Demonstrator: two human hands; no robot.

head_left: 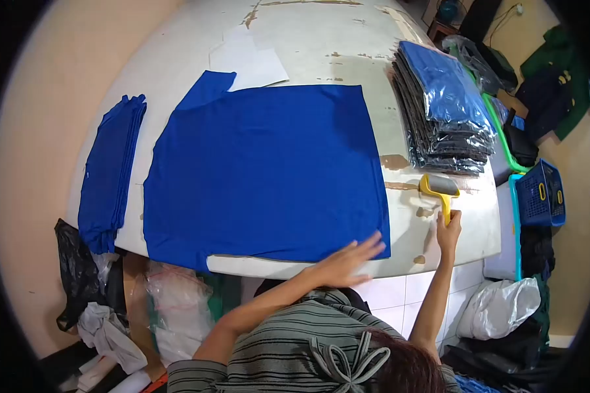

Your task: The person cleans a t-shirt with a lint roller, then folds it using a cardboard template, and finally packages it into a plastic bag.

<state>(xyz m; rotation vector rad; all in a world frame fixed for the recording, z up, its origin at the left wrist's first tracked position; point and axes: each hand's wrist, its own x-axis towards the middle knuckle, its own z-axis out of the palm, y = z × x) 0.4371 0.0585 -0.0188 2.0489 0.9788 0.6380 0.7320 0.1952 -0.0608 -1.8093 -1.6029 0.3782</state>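
Worn, pale counter (308, 33) space holds a blue shirt (265, 170) spread flat, between folded blue clothes (111, 173) and bagged clothes (446, 98). Empty and loosely spread, the left hand (345, 266) is at its near right corner; the right hand (448, 229) is curled around a yellow lint roller's (442, 187) handle.

One wide, dark-cornered head view looks forward and steeply down over the bench (301, 39) from close above.
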